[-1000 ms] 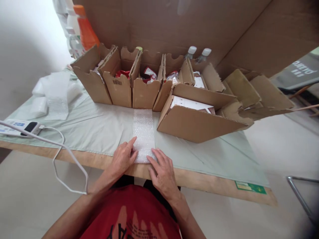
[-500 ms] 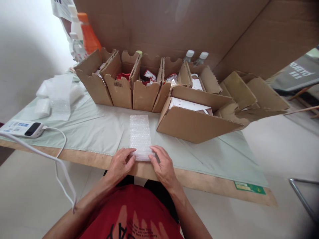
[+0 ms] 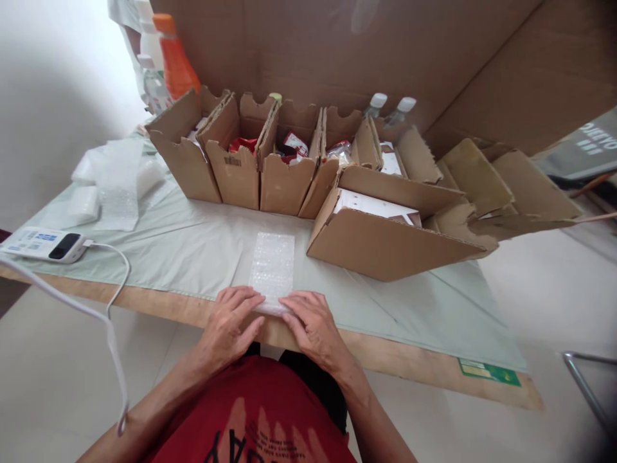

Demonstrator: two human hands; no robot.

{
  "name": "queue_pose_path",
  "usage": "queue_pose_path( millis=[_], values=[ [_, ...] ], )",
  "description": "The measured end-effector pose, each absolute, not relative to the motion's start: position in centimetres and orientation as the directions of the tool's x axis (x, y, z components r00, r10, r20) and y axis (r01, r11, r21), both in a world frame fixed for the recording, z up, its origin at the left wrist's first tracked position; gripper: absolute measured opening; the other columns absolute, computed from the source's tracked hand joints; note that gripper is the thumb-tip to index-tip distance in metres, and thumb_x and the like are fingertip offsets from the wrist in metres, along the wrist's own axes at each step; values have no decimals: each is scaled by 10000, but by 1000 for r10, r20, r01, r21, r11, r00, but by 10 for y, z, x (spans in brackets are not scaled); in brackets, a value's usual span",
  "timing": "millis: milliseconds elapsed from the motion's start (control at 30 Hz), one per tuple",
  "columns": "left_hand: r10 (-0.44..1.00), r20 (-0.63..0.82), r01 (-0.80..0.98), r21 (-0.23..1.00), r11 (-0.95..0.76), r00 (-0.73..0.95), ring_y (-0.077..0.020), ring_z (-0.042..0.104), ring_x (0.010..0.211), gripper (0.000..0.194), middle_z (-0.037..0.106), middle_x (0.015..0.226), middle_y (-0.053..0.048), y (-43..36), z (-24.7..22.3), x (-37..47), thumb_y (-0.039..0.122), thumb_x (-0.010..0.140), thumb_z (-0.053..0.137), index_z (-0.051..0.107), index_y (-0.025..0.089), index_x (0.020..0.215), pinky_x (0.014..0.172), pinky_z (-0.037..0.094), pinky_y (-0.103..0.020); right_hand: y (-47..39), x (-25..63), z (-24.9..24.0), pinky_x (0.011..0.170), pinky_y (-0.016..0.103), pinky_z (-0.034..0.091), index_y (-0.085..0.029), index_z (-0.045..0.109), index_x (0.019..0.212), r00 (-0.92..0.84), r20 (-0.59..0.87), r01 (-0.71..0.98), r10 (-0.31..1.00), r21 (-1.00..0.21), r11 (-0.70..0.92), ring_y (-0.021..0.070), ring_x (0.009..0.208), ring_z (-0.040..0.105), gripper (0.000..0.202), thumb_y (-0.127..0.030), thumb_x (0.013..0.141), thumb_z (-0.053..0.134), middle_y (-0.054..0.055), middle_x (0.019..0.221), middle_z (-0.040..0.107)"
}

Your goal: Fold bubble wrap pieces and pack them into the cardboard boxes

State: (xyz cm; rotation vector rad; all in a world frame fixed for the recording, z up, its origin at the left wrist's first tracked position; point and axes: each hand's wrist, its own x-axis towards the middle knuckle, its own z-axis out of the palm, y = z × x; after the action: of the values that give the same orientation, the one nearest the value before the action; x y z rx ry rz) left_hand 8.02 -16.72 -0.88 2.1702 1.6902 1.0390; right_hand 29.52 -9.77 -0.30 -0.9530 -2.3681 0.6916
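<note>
A strip of clear bubble wrap (image 3: 273, 262) lies flat at the table's front edge, its near end folded or rolled into a thicker band. My left hand (image 3: 234, 319) rests on the left end of that band, thumb and fingers apart. On the right end, my right hand (image 3: 311, 323) presses with its fingertips, the thumb at the near side and apart from the fingers. Whether anything lies inside the fold cannot be made out.
Cardboard bins (image 3: 284, 186) with small packets stand along the back. A larger bin (image 3: 390, 247) with white cards sits to the right. More bubble wrap (image 3: 116, 183), a white power bank (image 3: 45, 244) with a cable, and an orange bottle (image 3: 177, 61) are at the left.
The near end of the bubble wrap is folded over further, and its visible flat part is shorter. My fingers have moved inward over the band. The view has shifted slightly.
</note>
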Motion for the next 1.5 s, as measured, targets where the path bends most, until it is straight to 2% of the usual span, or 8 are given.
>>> queue_pose_path(
  millis=[133, 400, 633, 867, 1033, 1167, 1267, 1500],
  values=[
    [935, 352, 778, 578, -247, 35, -212, 683, 874, 186, 746, 940, -54, -163, -14, 77, 215, 984, 559, 666, 192, 1135, 794, 547, -357, -97, 295, -1, 933, 403, 499, -211, 687, 1240, -590, 191, 528, 785, -644, 553, 236, 1032, 670, 259, -250, 1028, 543, 75, 1126, 766],
    [925, 370, 805, 572, -157, -82, -258, 672, 973, 253, 691, 1091, -111, -133, -35, 73, 289, 966, 584, 677, 197, 1184, 857, 558, -414, -100, 290, -20, 1014, 471, 455, -204, 663, 1280, -599, 386, 614, 702, -342, 712, 316, 1292, 562, 314, -251, 971, 631, 132, 1376, 663],
    [936, 344, 707, 642, -297, 81, -257, 634, 1124, 325, 701, 1176, -101, -163, -16, 74, 255, 962, 591, 612, 224, 1285, 983, 511, -437, -104, 294, -10, 950, 408, 485, -219, 695, 1197, -571, 320, 552, 756, -531, 642, 239, 1093, 661, 224, -226, 1011, 570, 62, 1096, 778],
    [947, 270, 716, 695, -69, -171, -275, 639, 970, 281, 722, 1027, -108, -119, -31, 73, 338, 938, 618, 689, 185, 1163, 947, 499, -476, -98, 283, -14, 1034, 493, 446, -201, 646, 1324, -522, 358, 653, 775, -417, 632, 321, 1307, 551, 335, -275, 1006, 568, 159, 1427, 619],
    [916, 237, 638, 769, 26, -323, -239, 665, 981, 341, 699, 1087, -109, -129, -22, 73, 406, 977, 561, 646, 185, 1223, 893, 556, -424, -77, 270, -17, 1026, 488, 453, -240, 677, 1291, -532, 275, 640, 801, -489, 593, 299, 1235, 601, 318, -240, 988, 582, 104, 1255, 733],
    [926, -103, 112, 982, 153, -363, -248, 709, 1062, 464, 720, 1198, -142, -158, -10, 84, 434, 913, 660, 611, 162, 1285, 924, 577, -412, -79, 270, -8, 963, 433, 503, -233, 689, 1260, -401, 234, 595, 886, -669, 445, 268, 1088, 662, 294, -316, 1015, 549, 100, 1163, 757],
    [915, -344, -372, 894, 251, -211, -268, 692, 1126, 593, 731, 1213, -134, -159, -3, 96, 420, 762, 816, 644, 158, 1266, 990, 542, -406, -94, 274, 0, 930, 402, 525, -248, 715, 1184, -461, 152, 502, 874, -768, 398, 246, 1011, 676, 249, -327, 1010, 556, 73, 1078, 765],
    [885, -439, -614, 745, 260, -157, -163, 663, 872, 583, 742, 952, -46, -138, 12, 124, 406, 573, 957, 744, 164, 1059, 813, 530, -253, -119, 308, 0, 1046, 441, 527, -231, 506, 1474, -295, 34, 304, 955, -944, 128, 303, 1305, 595, 659, -518, 908, 683, 158, 1469, 577]
  ],
)
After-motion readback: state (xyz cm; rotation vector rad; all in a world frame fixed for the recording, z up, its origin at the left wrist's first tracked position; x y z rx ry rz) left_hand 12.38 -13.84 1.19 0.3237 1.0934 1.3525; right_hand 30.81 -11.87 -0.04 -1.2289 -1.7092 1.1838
